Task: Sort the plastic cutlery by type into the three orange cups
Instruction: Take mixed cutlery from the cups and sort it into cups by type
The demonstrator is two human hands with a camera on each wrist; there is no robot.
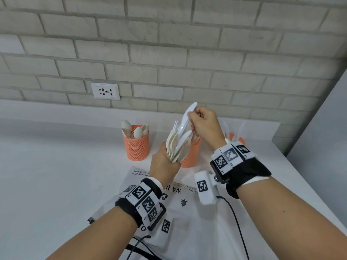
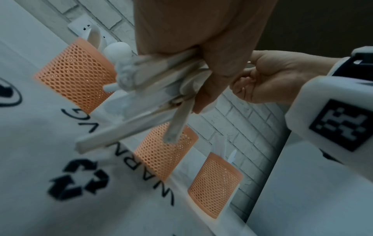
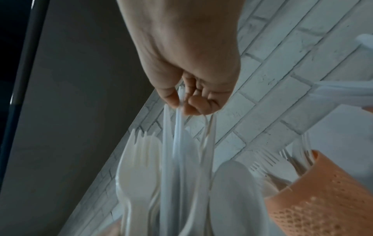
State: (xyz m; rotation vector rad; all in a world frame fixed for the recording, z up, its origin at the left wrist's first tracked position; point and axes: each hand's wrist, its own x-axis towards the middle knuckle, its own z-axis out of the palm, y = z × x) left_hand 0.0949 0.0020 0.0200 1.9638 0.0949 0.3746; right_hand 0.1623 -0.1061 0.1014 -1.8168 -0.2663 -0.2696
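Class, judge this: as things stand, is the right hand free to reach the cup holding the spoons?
Probably not directly: the right hand pinches a white knife, and the left hand's bundle stands between it and the spoon cup.

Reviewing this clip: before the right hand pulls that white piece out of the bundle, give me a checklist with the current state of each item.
1. Left hand grips the cutlery bundle by the handles: ok.
2. Right hand has a pinch grip on one white piece: ok.
3. Type of the pinched piece: cannot tell; it looks like a knife, but is blurred.
4. Spoon cup holds only spoons: ok.
5. Middle cup holds forks, per the right wrist view: ok.
6. Right cup free to reach: cannot tell, largely hidden behind the right wrist.
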